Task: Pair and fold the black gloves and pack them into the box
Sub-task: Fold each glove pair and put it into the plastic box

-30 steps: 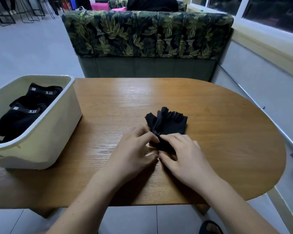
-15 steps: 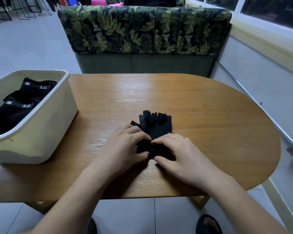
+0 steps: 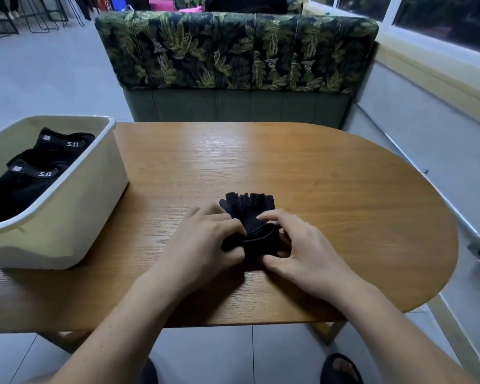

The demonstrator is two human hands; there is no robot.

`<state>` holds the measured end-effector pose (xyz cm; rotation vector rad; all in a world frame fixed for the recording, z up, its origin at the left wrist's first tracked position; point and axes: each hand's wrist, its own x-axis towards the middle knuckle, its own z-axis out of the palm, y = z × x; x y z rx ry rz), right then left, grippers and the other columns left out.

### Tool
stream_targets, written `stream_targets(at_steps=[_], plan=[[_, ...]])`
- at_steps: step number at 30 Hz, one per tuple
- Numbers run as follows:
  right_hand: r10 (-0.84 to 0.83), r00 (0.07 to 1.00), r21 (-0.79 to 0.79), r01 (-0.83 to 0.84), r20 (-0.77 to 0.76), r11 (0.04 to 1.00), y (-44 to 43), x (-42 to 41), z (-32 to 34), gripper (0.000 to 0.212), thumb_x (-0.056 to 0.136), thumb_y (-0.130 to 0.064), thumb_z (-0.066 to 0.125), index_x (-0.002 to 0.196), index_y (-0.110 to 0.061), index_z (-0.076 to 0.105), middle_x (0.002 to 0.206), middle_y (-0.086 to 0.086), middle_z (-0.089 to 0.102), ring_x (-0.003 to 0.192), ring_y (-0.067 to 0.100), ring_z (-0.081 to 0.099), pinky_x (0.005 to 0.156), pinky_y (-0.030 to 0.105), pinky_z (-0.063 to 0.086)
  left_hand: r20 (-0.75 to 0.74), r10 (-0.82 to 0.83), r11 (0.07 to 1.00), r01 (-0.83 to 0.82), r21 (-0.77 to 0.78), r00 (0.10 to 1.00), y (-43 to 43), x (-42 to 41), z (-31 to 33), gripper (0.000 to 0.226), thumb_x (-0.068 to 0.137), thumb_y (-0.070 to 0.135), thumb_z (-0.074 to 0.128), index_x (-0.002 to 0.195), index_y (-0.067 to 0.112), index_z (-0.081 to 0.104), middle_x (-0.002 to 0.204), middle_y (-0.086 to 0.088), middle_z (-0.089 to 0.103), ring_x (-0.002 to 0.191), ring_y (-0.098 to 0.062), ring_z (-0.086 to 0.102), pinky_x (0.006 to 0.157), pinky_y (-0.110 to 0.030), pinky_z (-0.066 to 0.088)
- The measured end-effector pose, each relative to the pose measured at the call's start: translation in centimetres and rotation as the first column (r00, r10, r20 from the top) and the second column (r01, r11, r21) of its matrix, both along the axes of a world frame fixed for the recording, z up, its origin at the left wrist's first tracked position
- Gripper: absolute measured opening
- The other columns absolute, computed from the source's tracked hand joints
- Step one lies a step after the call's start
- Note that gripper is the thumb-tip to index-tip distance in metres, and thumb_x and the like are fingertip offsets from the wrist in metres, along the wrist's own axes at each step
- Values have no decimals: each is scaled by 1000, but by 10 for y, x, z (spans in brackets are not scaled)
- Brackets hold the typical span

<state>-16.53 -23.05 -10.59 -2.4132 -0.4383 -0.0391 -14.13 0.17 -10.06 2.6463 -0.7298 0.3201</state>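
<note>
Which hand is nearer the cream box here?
Left. The left hand grips the gloves on the side toward the box; the right hand grips them on the far side.

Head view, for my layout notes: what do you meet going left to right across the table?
Cream box → left hand → black gloves, gripped by both hands → right hand.

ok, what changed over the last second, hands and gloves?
The left hand and right hand kept their grip on the cuff end of the black gloves and have bunched it up off the table, starting to roll it toward the finger end, which now lies squared rather than skewed. The box and the packed gloves in it stayed put.
</note>
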Motion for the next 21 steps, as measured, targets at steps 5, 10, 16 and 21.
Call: stream_targets(at_steps=[5,10,16,21], plan=[[40,999,74,-42,22,996,-2,2,1,39,83,-17,74,114,-35,59,99,-12,67,87,12,61,77,33,50,13,-33,999,33,-13,999,2,-4,0,28,82,47,58,97,29,73,105,16,73,125,-9,60,104,-31,36],[56,998,158,-55,-6,986,-5,4,3,24,92,-14,72,101,-33,59,82,-1,68,73,21,64,71,47,52,24,-67,996,68,-54,997,5,-10,5,35,82,54,69,104,26,71,108,17,73,141,-3,52,114,-31,37],[35,999,228,-33,-2,973,-9,6,1,13,103,-26,68,104,-36,60,88,-7,72,78,19,68,73,46,55,-68,-7,995,0,-99,998,7,-13,9,31,86,53,67,106,30,62,97,15,63,86,-13,60,76,-36,52],[-54,998,256,44,30,966,-5,7,-1,6,104,-27,67,105,-30,63,82,-10,72,70,11,65,62,31,47,-127,57,984,-77,-163,990,10,-11,10,27,92,50,69,97,25,61,90,11,65,82,-14,62,71,-38,51]])
